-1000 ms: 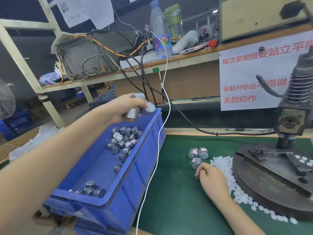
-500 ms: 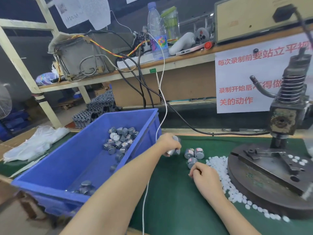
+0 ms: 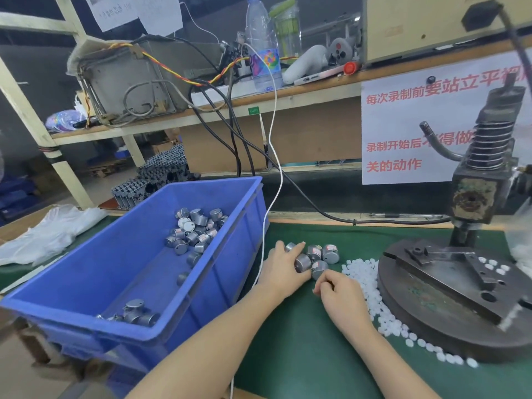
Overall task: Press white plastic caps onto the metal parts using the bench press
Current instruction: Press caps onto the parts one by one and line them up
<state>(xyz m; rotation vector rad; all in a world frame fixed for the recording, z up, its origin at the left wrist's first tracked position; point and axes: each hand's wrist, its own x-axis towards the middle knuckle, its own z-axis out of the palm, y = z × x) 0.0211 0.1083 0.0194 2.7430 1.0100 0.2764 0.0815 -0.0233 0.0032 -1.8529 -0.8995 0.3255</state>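
Several small metal cylinder parts (image 3: 319,256) lie in a cluster on the green mat, left of the bench press base (image 3: 449,306). My left hand (image 3: 283,269) rests on the mat with its fingers laid over two of these parts. My right hand (image 3: 339,292) sits just below the cluster, fingers curled, fingertips touching one part (image 3: 319,268). A pile of white plastic caps (image 3: 364,276) runs along the base's left edge. The press head with its spring (image 3: 489,156) stands at the right.
A blue bin (image 3: 149,335) with more metal parts (image 3: 195,228) stands on the left. A white cable (image 3: 270,197) hangs between bin and hands. A few caps (image 3: 492,264) lie on the press plate. Shelves with equipment and bottles stand behind.
My left hand came from above the blue bin down to the mat, bringing metal parts to the cluster; its fingers now lie spread over them. My right hand stayed in place.
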